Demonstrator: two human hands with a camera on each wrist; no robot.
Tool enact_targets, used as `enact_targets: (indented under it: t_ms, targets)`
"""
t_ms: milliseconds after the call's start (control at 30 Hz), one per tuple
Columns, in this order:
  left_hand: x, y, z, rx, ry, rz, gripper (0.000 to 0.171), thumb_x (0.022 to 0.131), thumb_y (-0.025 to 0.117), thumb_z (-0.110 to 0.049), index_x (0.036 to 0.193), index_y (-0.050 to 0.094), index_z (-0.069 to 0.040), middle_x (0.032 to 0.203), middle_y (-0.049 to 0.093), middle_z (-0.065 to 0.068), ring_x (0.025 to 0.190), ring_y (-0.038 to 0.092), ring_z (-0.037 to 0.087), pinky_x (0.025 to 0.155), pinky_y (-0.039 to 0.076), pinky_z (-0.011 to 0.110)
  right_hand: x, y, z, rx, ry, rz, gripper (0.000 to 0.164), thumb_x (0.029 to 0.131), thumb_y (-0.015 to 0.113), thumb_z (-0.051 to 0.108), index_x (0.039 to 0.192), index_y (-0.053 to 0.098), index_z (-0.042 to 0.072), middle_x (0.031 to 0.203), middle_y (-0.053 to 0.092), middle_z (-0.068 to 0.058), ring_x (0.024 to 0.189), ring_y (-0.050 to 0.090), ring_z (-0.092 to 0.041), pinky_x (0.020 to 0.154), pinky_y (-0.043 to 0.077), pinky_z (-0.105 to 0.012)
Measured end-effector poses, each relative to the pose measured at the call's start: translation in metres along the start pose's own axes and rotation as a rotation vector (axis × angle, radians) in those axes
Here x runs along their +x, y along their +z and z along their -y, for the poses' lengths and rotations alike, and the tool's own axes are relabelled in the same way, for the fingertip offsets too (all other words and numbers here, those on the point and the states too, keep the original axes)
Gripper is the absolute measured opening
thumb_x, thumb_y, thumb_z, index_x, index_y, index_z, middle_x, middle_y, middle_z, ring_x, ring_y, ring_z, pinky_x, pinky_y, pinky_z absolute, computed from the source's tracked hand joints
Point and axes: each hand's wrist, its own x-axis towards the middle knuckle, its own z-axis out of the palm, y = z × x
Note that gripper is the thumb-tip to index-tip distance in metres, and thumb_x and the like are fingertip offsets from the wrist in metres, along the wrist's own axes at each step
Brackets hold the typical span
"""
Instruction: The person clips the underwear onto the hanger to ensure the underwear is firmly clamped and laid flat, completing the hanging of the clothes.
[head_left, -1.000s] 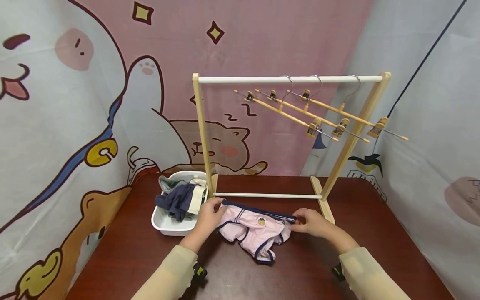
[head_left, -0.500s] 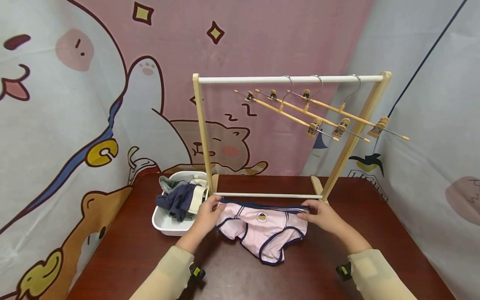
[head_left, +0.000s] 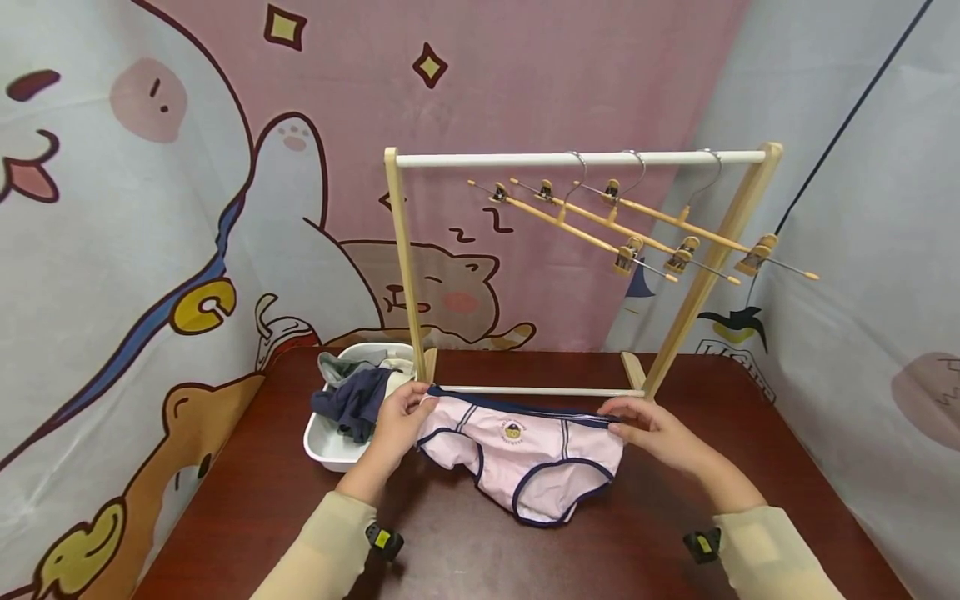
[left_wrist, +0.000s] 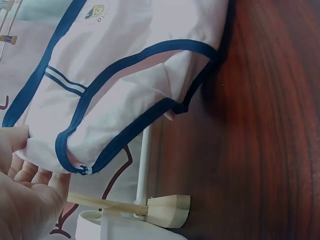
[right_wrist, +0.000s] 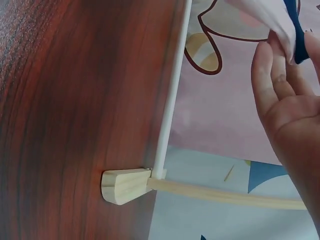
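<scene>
Pink underpants (head_left: pixel 502 450) with navy trim and a small round print are stretched by the waistband between both hands, above the table in front of the rack. My left hand (head_left: pixel 401 421) pinches the left end of the waistband; in the left wrist view, the thumb of the left hand (left_wrist: pixel 30 195) lies in front of the cloth and its fingers behind. At the other end, my right hand (head_left: pixel 656 433) pinches the waistband's right corner. The right wrist view shows only a corner of cloth (right_wrist: pixel 280 25) at the right hand (right_wrist: pixel 295 105).
A wooden rack (head_left: pixel 402 267) with a white top bar (head_left: pixel 510 159) stands at the back of the dark red table (head_left: pixel 247 508). Three clip hangers (head_left: pixel 592 236) hang toward its right. Left of it, a white basket (head_left: pixel 330 450) holds navy and grey clothes (head_left: pixel 352 400).
The hands have moved apart, the right one to the right and the left one slightly left. The underpants have gone from bunched to spread out, with the waistband pulled wider.
</scene>
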Motion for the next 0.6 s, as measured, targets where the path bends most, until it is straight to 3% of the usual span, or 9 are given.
enact_targets:
  t_ms: [167,300,400,600]
  targets:
    - [-0.002,-0.002,-0.002,-0.016,-0.007,0.004,0.018,0.085,0.063,0.003,0.101,0.061,0.011,0.091,0.067,0.026,0.068,0.055,0.009,0.060,0.043,0.015,-0.002,0.001,0.001,-0.055,0.030,-0.011,0.015,0.088,0.064,0.004,0.102,0.068,0.007,0.090,0.067,-0.001,0.079,0.056,0.000,0.063,0.049,-0.022]
    - [-0.002,-0.002,-0.002,-0.016,-0.008,0.009,0.018,0.086,0.063,0.002,0.102,0.061,0.011,0.093,0.067,0.027,0.069,0.056,0.009,0.062,0.044,0.015,-0.001,0.005,0.002,-0.061,0.080,-0.067,0.020,0.084,0.069,0.006,0.103,0.064,0.003,0.084,0.065,-0.005,0.070,0.057,-0.002,0.056,0.049,-0.023]
    - [-0.002,-0.003,-0.001,0.009,0.016,0.015,0.018,0.087,0.062,0.001,0.102,0.060,0.011,0.093,0.067,0.027,0.068,0.055,0.008,0.061,0.043,0.015,0.000,0.006,0.003,-0.084,0.124,-0.136,0.020,0.086,0.067,0.006,0.104,0.062,0.000,0.086,0.067,-0.012,0.072,0.059,-0.003,0.059,0.051,-0.023]
    - [0.006,0.000,0.018,0.059,0.070,0.000,0.016,0.088,0.064,-0.005,0.098,0.066,0.008,0.082,0.067,0.021,0.062,0.053,0.005,0.056,0.043,0.017,0.001,0.003,0.009,-0.091,0.216,-0.237,0.022,0.091,0.062,0.013,0.105,0.063,-0.005,0.080,0.067,-0.003,0.065,0.056,-0.001,0.056,0.048,-0.021]
